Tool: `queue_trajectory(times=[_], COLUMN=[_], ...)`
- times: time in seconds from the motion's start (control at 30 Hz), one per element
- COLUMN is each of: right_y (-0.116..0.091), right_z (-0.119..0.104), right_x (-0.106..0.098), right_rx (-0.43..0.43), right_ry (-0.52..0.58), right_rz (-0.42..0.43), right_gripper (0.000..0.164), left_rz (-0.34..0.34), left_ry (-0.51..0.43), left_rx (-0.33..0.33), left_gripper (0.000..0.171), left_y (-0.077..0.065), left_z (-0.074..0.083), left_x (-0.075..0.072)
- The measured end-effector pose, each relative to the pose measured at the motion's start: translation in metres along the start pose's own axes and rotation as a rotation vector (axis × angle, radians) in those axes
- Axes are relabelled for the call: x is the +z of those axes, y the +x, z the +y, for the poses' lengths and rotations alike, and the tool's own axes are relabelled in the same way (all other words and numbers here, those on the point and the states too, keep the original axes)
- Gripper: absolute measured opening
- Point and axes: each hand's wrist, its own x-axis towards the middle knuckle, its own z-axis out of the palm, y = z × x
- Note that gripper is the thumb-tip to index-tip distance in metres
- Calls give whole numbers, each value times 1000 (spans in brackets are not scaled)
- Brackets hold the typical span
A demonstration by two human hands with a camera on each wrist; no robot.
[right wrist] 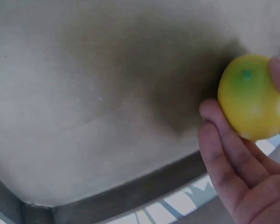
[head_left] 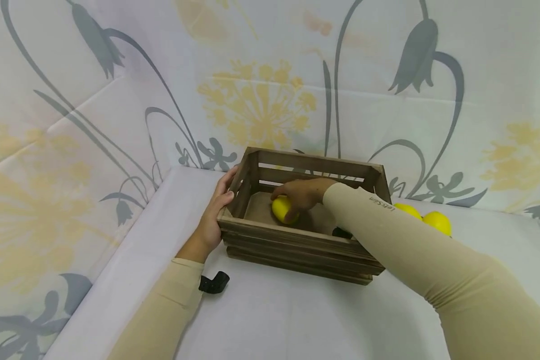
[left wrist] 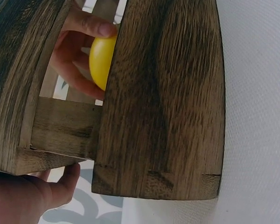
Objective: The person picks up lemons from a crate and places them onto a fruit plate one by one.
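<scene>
A slatted wooden crate (head_left: 297,250) stands on the white surface near the patterned backdrop. My left hand (head_left: 213,215) holds the crate's left end from outside; in the left wrist view its thumb and a finger show by the crate's corner. Inside the crate, toward its left, my right hand (head_left: 301,195) grips a yellow toy lemon (right wrist: 252,100) with a green tip. Thumb and fingers lie on opposite sides of it, just over the crate floor (right wrist: 84,116). A small black object (head_left: 342,233) lies in the crate, partly hidden by the right sleeve.
A black elbow-shaped pipe piece (head_left: 215,283) lies on the white surface beside the left forearm. Right of the crate are two more yellow fruits (head_left: 437,222), partly behind the right sleeve. A floral cloth (head_left: 261,75) rises behind and on the left.
</scene>
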Motion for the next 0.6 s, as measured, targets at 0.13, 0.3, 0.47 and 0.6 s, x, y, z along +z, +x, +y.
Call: queue_trajectory(times=[0.13, 0.3, 0.47, 0.6], right_y=[-4, -19, -46, -65], right_z=[0, -5, -9, -13], right_x=[-7, -23, -36, -39], right_rx=[-74, -111, -83, -73], right_ry=[50, 141, 289, 400], right_rz=[64, 170, 251, 296], right_gripper=[67, 67, 66, 67], left_rz=[-5, -21, -9, -12], left_ry=[-1, -7, 5, 12], left_rx=[-11, -9, -17, -24], left_gripper=[61, 60, 60, 60], left_y=[1, 0, 1, -1], left_z=[1, 0, 0, 0], left_x=[0, -2, -1, -1])
